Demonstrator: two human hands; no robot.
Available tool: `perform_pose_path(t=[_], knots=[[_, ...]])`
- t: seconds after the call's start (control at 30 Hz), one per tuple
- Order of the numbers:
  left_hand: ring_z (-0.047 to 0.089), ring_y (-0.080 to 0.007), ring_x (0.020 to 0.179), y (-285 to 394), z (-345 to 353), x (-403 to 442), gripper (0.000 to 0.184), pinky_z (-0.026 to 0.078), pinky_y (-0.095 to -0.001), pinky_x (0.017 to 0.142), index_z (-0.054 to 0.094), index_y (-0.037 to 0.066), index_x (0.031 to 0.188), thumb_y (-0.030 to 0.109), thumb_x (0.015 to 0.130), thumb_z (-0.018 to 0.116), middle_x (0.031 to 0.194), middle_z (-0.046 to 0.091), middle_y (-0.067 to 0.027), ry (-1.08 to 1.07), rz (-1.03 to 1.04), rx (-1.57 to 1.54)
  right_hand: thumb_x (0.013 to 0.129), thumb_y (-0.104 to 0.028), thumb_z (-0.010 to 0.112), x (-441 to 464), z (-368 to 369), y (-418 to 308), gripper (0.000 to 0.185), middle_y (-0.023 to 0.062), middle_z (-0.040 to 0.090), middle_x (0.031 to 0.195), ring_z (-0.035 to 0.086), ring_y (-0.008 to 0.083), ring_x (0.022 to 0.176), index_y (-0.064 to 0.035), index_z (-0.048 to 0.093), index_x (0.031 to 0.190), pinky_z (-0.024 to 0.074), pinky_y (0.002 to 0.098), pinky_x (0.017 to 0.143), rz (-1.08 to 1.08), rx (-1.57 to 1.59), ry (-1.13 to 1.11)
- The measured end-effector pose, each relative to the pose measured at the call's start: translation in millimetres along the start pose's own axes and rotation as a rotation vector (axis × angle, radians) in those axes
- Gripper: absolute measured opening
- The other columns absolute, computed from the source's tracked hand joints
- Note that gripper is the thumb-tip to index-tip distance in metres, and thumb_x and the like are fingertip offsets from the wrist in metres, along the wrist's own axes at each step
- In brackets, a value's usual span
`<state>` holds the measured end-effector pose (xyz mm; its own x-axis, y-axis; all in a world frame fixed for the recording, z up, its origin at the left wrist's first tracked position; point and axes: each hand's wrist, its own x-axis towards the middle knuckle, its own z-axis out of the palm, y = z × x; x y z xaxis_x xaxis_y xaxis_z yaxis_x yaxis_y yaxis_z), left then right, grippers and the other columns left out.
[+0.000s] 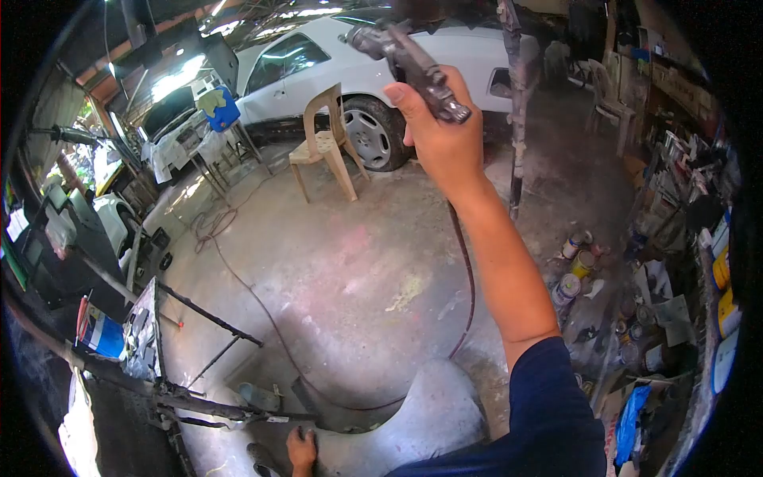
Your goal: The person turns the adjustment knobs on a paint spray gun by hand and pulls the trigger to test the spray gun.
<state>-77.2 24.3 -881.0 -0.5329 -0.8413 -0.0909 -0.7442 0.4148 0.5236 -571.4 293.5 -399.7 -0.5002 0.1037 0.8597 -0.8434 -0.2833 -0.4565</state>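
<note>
Head cam: right hand (445, 135) is up high, fingers wrapped round a spray gun (413, 73) in front of the white car (314, 67). Hose (467, 278) hangs below. Left hand (302, 450) is down by the grey curved panel (439, 405), can't tell if those fingers are gripping.

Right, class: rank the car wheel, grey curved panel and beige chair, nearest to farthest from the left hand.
1. Grey curved panel: at the left hand.
2. Beige chair: ahead, across the floor.
3. Car wheel: beyond the chair, slightly right.
</note>
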Motion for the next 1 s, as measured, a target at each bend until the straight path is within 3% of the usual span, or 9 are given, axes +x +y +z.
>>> perform_pose_path(t=[0.13,0.2,0.43,0.53,0.7,0.83,0.87,0.93,1.0], knots=[[0.054,-0.045,0.129,21,-5,-3,0.061,0.042,-0.0488,0.112,0.059,-0.002,0.136,0.033,0.088,0.073,0.133,0.06,-0.0284,-0.005,-0.028,0.114,0.095,-0.027,0.077,-10,-6,-16,0.035,0.0023,0.071,0.088,0.061,0.0081,0.065,-0.0041,0.06,0.114,0.0493,0.0251,0.059,0.039,0.091,0.034],[0.052,-0.0464,0.129,40,-7,-4,0.06,0.041,-0.0506,0.111,0.059,-0.001,0.135,0.032,0.087,0.077,0.134,0.058,-0.028,-0.042,0.045,0.241,0.101,-0.027,0.068,-30,-6,-20,0.035,0.009,0.073,0.105,0.061,0.0108,0.061,-0.002,0.059,0.124,0.0479,0.025,0.055,0.059,0.147,0.084],[0.046,-0.0466,0.131,158,18,68,0.057,0.04,-0.0527,0.111,0.056,-0.002,0.134,0.022,0.087,0.076,0.139,0.053,-0.0264,-0.139,0.621,0.016,0.109,-0.028,0.053,-150,-4,1,0.047,0.0164,0.066,0.131,0.068,0.0182,0.067,-0.003,0.041,0.147,0.0538,0.0288,0.06,0.329,0.242,0.156],[0.048,-0.0465,0.131,237,8,96,0.053,0.042,-0.05,0.111,0.057,-0.002,0.134,0.022,0.09,0.074,0.142,0.052,-0.0267,-0.222,0.762,0.001,0.109,-0.026,0.055,-165,8,-5,0.035,0.0071,0.069,0.113,0.069,0.0137,0.077,-0.0001,0.057,0.132,0.0533,0.0284,0.065,0.491,0.269,0.199],[0.054,-0.0461,0.125,309,4,80,0.049,0.045,-0.0489,0.106,0.058,-0.002,0.131,0.021,0.091,0.073,0.133,0.057,-0.0284,-0.428,0.705,-0.134,0.107,-0.019,0.058,-163,13,-41,0.034,0.0059,0.068,0.112,0.07,0.0146,0.082,0.0,0.055,0.135,0.0573,0.0294,0.073,0.778,0.245,0.237],[0.056,-0.0493,0.119,315,-5,6,0.052,0.048,-0.0519,0.102,0.055,-0.003,0.132,0.021,0.09,0.073,0.128,0.059,-0.0303,-0.754,0.631,-0.109,0.106,-0.016,0.06,-151,17,-83,0.037,0.0041,0.067,0.112,0.068,0.0123,0.081,-0.0026,0.052,0.139,0.0584,0.0284,0.074,0.979,0.205,0.269],[0.056,-0.051,0.119,262,34,-3,0.056,0.046,-0.0546,0.103,0.053,-0.002,0.135,0.025,0.09,0.072,0.13,0.058,-0.0307,-0.828,0.708,-0.009,0.106,-0.016,0.061,-146,19,-94,0.038,0.0036,0.067,0.111,0.067,0.0116,0.081,-0.0031,0.051,0.14,0.0584,0.028,0.074,1.001,0.19,0.273],[0.055,-0.0519,0.12,268,-8,-62,0.057,0.045,-0.0569,0.104,0.052,0.0,0.138,0.028,0.091,0.071,0.133,0.057,-0.0309,-0.861,0.863,-0.12,0.104,-0.017,0.063,-133,15,-116,0.038,0.0008,0.066,0.105,0.065,0.0089,0.081,-0.0059,0.053,0.139,0.0585,0.0271,0.068,1.104,0.194,0.247],[0.053,-0.05,0.124,232,-35,-93,0.057,0.045,-0.0569,0.106,0.054,0.004,0.139,0.037,0.095,0.068,0.137,0.056,-0.0286,-1.052,0.893,0.098,0.103,-0.019,0.065,-120,9,-141,0.038,-0.0001,0.066,0.102,0.065,0.0083,0.079,-0.008,0.055,0.137,0.0583,0.0274,0.066,1.182,0.14,0.21]])
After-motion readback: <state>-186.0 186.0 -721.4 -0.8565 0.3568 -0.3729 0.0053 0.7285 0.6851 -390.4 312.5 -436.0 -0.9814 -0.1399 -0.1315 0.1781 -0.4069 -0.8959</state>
